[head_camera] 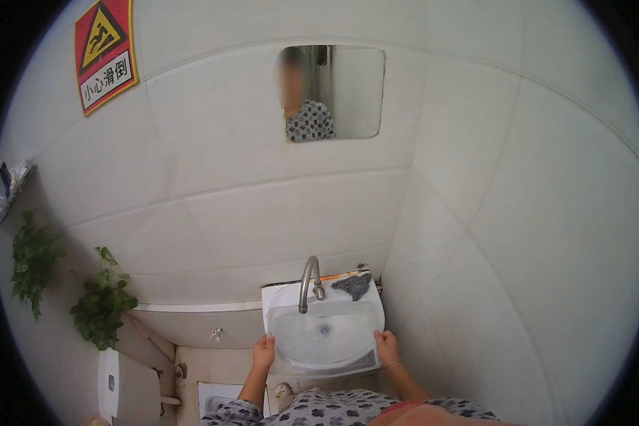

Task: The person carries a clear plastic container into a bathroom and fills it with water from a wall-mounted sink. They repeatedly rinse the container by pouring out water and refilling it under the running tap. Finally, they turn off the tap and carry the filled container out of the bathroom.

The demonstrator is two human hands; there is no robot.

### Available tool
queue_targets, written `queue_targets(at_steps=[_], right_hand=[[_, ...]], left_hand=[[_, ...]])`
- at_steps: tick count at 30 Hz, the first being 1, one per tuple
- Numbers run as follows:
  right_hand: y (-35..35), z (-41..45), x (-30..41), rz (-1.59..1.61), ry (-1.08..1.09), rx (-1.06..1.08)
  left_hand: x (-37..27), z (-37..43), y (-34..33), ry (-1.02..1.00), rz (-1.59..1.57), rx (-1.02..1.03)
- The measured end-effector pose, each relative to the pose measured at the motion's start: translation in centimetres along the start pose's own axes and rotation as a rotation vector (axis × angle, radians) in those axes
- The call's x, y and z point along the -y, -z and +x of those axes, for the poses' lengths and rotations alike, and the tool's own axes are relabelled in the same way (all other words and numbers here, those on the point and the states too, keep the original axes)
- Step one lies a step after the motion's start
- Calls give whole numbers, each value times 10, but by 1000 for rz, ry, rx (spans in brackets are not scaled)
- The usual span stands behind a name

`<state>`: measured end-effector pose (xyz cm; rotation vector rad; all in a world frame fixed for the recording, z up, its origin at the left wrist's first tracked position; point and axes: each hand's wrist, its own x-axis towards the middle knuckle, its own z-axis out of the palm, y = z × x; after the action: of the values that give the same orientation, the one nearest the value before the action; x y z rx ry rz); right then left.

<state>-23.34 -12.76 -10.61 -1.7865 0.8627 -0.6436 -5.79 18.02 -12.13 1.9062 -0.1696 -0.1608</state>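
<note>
A clear plastic tub [359,363] sits over the white ceramic washbasin [285,295], and the basin shows through it. On the tub's left side, my left hand [263,351] grips the rim with the thumb on top. My right hand [386,346], with a thin bracelet at the wrist, holds the opposite side. Above the tub's back edge curves a metal gooseneck faucet [311,262], its spout pointing down. I cannot tell whether water runs from it or stands in the tub. A dark grey cloth [353,286] lies on the basin's back right corner.
Tiled walls stand close behind and right of the basin. A mirror [358,90] hangs above. To the left are leafy plants [104,306], a white toilet cistern [130,386], a squat toilet [215,394] and a small wall tap [216,334]. A warning sign [106,56] is upper left.
</note>
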Motion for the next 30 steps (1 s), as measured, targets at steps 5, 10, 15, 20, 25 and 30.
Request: queue_targets(at_steps=[5, 10, 15, 20, 25, 30], right_hand=[[7, -3, -6, 0, 21, -8], [8, -10, 9, -64, 28, -33], [16, -5, 4, -71, 107, -109], [79, -1, 171, 272, 363, -213], [179, -64, 377, 882, 1349, 214], [212, -101, 438, 1170, 1816, 819]], left_hand=[[-16, -12, -2, -41, 104, -5], [-12, -17, 2, -150, 215, -47], [-10, -19, 2, -114, 214, 13], [-32, -30, 1, -168, 162, -30], [-38, -27, -4, -160, 209, -31], [-35, -27, -3, -91, 255, 20]])
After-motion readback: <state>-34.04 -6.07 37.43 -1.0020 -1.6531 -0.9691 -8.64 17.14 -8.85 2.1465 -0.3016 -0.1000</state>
